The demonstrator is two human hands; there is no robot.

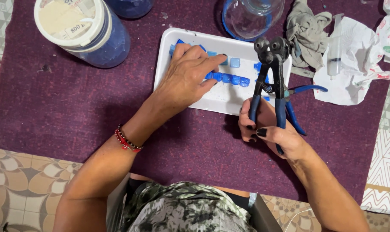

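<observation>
Left hand (186, 77) flat over white rectangular plastic tray (169, 47), fingers spread, released; fingertips touch row of small blue glass mosaic tiles (229, 79) at tray centre. Tray sits near far edge of purple felt mat (66, 107). Right hand (272, 131) clenched around blue-handled wheeled tile nippers (270, 73), held upright over tray's right edge, wheels up. Second blue-handled pliers (302, 92) lie just right of tray. Blue lidded jar (85, 30) at mat's far left corner.
</observation>
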